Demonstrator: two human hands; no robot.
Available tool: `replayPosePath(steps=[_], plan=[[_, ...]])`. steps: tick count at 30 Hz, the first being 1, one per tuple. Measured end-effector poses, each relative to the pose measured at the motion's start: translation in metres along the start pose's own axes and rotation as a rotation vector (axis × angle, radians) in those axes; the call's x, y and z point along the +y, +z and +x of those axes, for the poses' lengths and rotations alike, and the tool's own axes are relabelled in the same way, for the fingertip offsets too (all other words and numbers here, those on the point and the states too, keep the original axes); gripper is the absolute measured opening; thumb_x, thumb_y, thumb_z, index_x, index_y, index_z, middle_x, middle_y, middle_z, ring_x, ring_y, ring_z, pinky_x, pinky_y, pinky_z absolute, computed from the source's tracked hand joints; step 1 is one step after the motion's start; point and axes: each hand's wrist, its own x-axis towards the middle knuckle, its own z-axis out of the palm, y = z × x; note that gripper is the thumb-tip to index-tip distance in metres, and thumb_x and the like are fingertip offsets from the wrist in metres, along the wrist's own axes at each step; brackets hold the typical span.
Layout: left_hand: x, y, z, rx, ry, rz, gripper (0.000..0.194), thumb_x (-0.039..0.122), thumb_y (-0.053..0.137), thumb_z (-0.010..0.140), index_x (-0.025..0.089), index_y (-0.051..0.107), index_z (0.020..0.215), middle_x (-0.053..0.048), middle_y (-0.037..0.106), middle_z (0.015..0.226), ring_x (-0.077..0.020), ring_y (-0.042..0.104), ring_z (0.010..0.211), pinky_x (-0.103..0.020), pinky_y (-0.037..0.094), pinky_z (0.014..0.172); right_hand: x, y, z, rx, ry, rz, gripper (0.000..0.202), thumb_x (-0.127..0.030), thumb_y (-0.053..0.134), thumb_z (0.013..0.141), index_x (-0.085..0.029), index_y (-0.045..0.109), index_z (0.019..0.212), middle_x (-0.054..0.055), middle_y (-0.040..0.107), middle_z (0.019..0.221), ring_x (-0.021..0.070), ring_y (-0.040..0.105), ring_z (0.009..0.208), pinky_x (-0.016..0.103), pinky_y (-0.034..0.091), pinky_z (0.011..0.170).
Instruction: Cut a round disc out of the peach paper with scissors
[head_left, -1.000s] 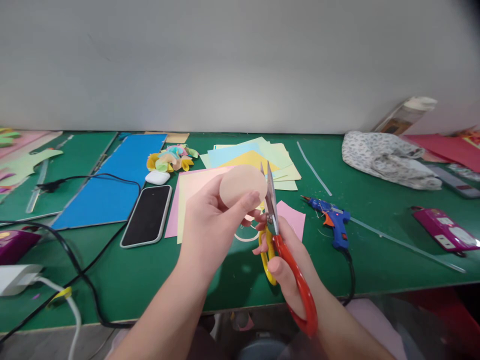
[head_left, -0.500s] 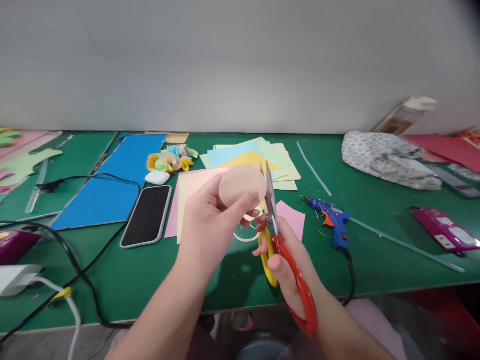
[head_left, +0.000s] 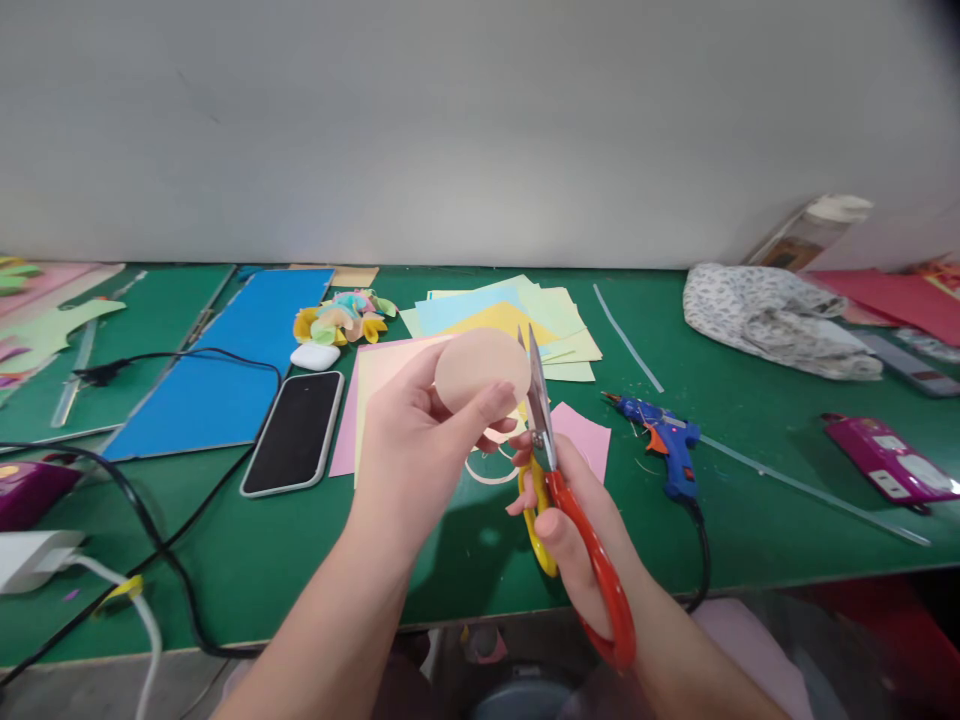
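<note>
Between thumb and fingers, my left hand pinches a round piece of pale peach paper. My right hand grips a pair of scissors with one red and one yellow handle, thumb through the red loop. The blades point up, slightly apart, at the right edge of the paper circle. Below the hands, a thin curled paper strip shows over the green table. A pink paper sheet lies behind my right hand, partly covered by it.
Stacked coloured paper and crinkled paper flowers lie behind. A phone, a white earbud case and a blue board are at left. A blue glue gun and a purple power strip sit right. Black cables cross the left side.
The paper circle and my left hand have shifted very slightly left, away from the blades. The scissors have barely moved.
</note>
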Motion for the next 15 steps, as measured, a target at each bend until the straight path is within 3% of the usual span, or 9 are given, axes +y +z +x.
replayPosePath(steps=[4,10,15], plan=[[-0.0012,-0.0012,0.0012,0.003,0.005,0.002,0.026,0.032,0.087,0.077,0.020,0.077,0.097,0.001,0.075,0.074,-0.0178,0.074,0.058,-0.024,0.060,0.048,-0.0075,0.0021,-0.0020,0.029,0.043,0.014,0.083,-0.094,0.064,0.084,-0.024,0.063,0.129,0.012,0.065,0.123,0.0253,0.069,0.096,0.035,0.069,0.076],[-0.0003,-0.0019,0.0011,-0.002,-0.001,-0.024,0.027,0.028,0.089,0.074,0.020,0.077,0.096,0.002,0.076,0.072,-0.0162,0.073,0.056,-0.022,0.059,0.047,-0.0094,0.0024,-0.0031,0.031,0.054,0.015,0.082,-0.093,0.064,0.085,-0.024,0.063,0.129,0.009,0.064,0.117,0.0193,0.066,0.078,0.037,0.067,0.074],[0.0042,-0.0005,-0.0023,0.017,-0.016,-0.002,0.023,0.030,0.085,0.079,0.020,0.077,0.098,0.002,0.076,0.073,-0.0161,0.074,0.059,-0.022,0.058,0.050,-0.0087,0.0020,-0.0033,0.033,0.047,-0.004,0.081,-0.093,0.063,0.086,-0.025,0.064,0.130,0.009,0.065,0.119,0.0187,0.066,0.076,0.037,0.067,0.074]])
